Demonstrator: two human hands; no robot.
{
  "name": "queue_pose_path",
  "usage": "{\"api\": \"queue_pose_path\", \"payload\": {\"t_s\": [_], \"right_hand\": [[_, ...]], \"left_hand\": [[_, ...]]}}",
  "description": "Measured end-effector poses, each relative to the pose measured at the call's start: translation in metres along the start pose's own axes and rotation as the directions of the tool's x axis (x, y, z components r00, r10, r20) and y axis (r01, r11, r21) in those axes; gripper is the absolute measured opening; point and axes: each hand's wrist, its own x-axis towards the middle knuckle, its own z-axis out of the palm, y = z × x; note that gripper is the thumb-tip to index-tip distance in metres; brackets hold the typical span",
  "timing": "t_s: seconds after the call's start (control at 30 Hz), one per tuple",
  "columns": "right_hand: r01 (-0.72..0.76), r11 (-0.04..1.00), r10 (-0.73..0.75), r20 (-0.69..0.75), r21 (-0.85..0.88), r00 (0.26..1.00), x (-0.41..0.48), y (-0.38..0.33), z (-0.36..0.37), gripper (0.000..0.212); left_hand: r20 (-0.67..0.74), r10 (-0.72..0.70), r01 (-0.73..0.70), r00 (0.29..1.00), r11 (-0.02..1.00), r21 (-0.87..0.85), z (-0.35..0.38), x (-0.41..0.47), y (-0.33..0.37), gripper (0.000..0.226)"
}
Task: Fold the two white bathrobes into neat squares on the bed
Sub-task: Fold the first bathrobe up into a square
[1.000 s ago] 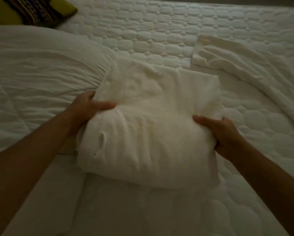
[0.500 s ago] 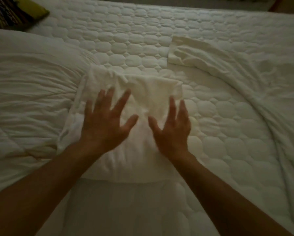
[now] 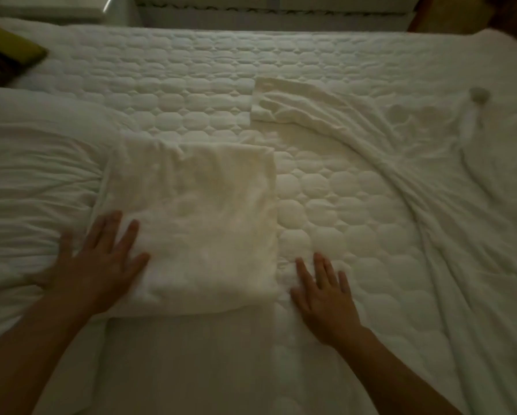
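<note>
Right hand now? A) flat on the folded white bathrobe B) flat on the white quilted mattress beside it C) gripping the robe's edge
B: the right hand lies with straight fingers on the white quilted mattress, just right of the folded white bathrobe.

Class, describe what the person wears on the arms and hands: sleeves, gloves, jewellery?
Nothing shows: left hand and right hand are bare, no gloves, rings or watch; left forearm and right forearm carry no sleeves up to the frame edge.
</note>
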Motion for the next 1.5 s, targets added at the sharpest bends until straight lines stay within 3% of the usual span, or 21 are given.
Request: {"api": "queue_pose_path", "payload": {"t_s": [0.07, 0.17, 0.23, 0.37, 0.5, 0.57, 0.63, 0.7, 0.83, 0.9, 1.07, 1.23, 1.37, 1.43, 1.5], "right_hand": [[-0.013, 1.000, 0.012, 0.048, 0.009, 0.999, -0.020, 0.015, -0.009, 0.073], [-0.043, 0.997, 0.039, 0.074, 0.058, 0.996, -0.053, 0.051, -0.024, 0.073], [-0.056, 0.993, 0.050, 0.064, 0.103, 0.997, -0.068, 0.079, -0.035, 0.070], [-0.117, 0.971, 0.117, 0.010, 0.211, 0.993, -0.098, 0.162, -0.052, 0.078], [-0.127, 0.964, 0.145, -0.060, 0.232, 0.988, -0.124, 0.263, -0.051, 0.070], [-0.108, 0.977, 0.126, -0.089, 0.186, 0.988, -0.138, 0.313, -0.050, 0.067], [-0.079, 0.990, 0.094, -0.119, 0.121, 0.989, -0.158, 0.373, -0.050, 0.066], [-0.082, 0.992, 0.095, -0.131, 0.098, 0.987, -0.191, 0.434, -0.041, 0.067], [-0.039, 0.998, 0.044, -0.113, 0.045, 0.993, -0.289, 0.548, 0.008, 0.070], [0.036, 0.999, -0.037, -0.053, -0.009, 0.998, -0.347, 0.587, 0.041, 0.070], [0.166, 0.986, -0.165, 0.012, -0.020, 0.986, -0.452, 0.606, 0.098, 0.074], [0.205, 0.979, -0.206, -0.012, -0.020, 0.979, -0.477, 0.600, 0.105, 0.084], [0.255, 0.966, -0.258, -0.176, -0.043, 0.950, -0.489, 0.616, 0.112, 0.053], [0.239, 0.971, -0.228, -0.249, 0.013, 0.941, -0.498, 0.624, 0.107, 0.046], [0.289, 0.954, -0.247, -0.323, 0.086, 0.914, -0.507, 0.625, 0.098, 0.038]], "left_hand": [[0.010, -0.052, 0.053, 0.999, 0.998, -0.034, 0.001, -0.003, 0.002, 0.096], [-0.113, 0.071, -0.087, 0.991, 0.985, -0.147, 0.007, -0.007, 0.045, 0.091], [-0.215, 0.183, -0.228, 0.959, 0.951, -0.209, 0.005, -0.021, 0.097, 0.087], [-0.273, 0.314, -0.384, 0.909, 0.887, -0.256, -0.020, -0.075, 0.242, 0.081], [-0.229, 0.414, -0.472, 0.881, 0.805, -0.361, -0.023, -0.153, 0.393, 0.088], [-0.192, 0.420, -0.459, 0.887, 0.759, -0.461, -0.007, -0.197, 0.465, 0.077], [-0.278, 0.425, -0.508, 0.861, 0.730, -0.458, 0.006, -0.246, 0.540, 0.065], [-0.278, 0.485, -0.559, 0.829, 0.719, -0.413, 0.017, -0.303, 0.602, 0.062], [-0.148, 0.664, -0.667, 0.733, 0.657, -0.351, 0.054, -0.419, 0.690, 0.088], [-0.112, 0.681, -0.680, 0.724, 0.675, -0.287, 0.073, -0.459, 0.720, 0.094], [-0.116, 0.556, -0.567, 0.823, 0.795, -0.216, 0.091, -0.519, 0.743, 0.078], [-0.191, 0.656, -0.684, 0.730, 0.696, -0.220, 0.076, -0.551, 0.765, 0.048], [-0.078, 0.648, -0.652, 0.758, 0.747, -0.128, 0.083, -0.564, 0.785, 0.070], [-0.107, 0.615, -0.624, 0.782, 0.767, -0.149, 0.083, -0.564, 0.786, 0.059], [-0.235, 0.494, -0.547, 0.837, 0.766, -0.338, 0.083, -0.566, 0.791, 0.041]]}}
